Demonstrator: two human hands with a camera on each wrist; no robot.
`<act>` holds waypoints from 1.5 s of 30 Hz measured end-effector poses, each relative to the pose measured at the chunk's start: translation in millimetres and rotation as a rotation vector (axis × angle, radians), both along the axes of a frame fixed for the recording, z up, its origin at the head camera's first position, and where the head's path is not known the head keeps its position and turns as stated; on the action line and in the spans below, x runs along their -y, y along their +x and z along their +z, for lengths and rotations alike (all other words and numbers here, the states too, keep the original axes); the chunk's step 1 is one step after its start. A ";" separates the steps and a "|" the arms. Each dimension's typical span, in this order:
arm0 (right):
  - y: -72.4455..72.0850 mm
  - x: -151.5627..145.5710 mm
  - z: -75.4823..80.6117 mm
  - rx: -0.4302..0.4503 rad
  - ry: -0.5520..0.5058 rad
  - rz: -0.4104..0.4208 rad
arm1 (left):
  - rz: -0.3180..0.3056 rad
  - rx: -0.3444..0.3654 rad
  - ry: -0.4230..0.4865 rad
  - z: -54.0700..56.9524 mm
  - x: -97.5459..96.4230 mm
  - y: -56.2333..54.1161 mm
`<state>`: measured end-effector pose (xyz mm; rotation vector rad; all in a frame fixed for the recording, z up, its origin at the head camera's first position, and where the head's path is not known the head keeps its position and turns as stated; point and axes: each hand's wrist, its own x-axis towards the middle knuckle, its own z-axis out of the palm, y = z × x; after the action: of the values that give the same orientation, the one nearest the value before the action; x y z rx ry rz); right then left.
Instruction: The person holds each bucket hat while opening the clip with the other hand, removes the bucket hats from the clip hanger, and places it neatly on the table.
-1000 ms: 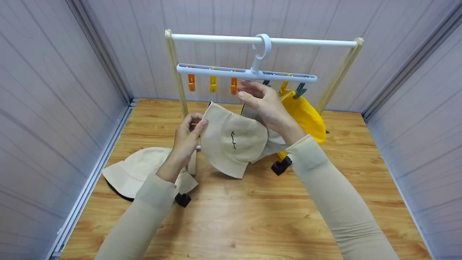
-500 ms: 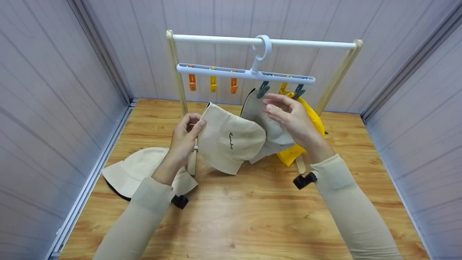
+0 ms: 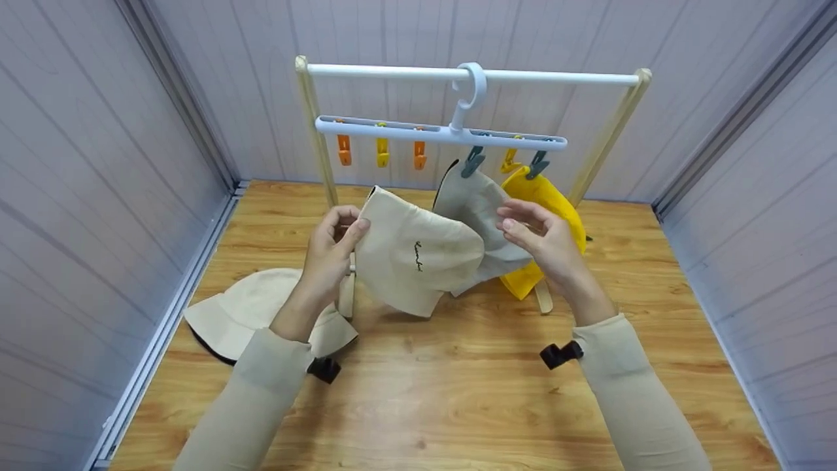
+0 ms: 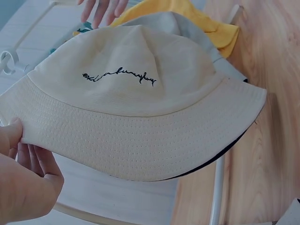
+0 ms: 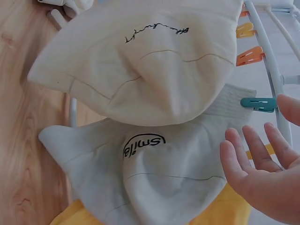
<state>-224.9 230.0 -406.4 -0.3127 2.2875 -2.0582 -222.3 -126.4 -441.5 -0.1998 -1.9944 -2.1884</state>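
Observation:
A cream bucket hat [image 3: 392,252] with dark stitched script hangs in the air, its brim edge pinched between the thumb and fingers of my left hand [image 3: 329,252]. Behind it a grey bucket hat [image 5: 173,187] marked "smile" hangs by its brim from a dark green clip [image 5: 259,104]. Beside that grey hat is my right hand [image 3: 556,248], fingers relaxed and spread, holding nothing; whether a fingertip brushes the fabric I cannot tell. A yellow hat [image 3: 552,199] hangs farther right from another dark green clip [image 3: 537,165], partly hidden by the right hand.
The white clip hanger [image 3: 386,131] is hooked over the white rail [image 3: 562,77] of a wooden-legged stand. Orange and yellow clips [image 3: 344,152] dangle at its left with nothing in them. Another cream hat [image 3: 252,304] lies at left on the wooden surface [image 3: 425,392].
My right hand has come down and rightward from beside the hanger, exposing the dark green clip with the grey hat in it. My left hand keeps the cream hat almost still.

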 end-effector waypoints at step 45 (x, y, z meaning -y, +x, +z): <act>24.5 46.1 -137.9 0.176 -0.208 -0.201 | -0.004 0.007 0.115 -0.7 -3.2 12.0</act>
<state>-200.5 183.8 -544.3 0.0939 2.0830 -2.3192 -210.3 -123.2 -442.2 -0.1804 -1.8656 -2.3013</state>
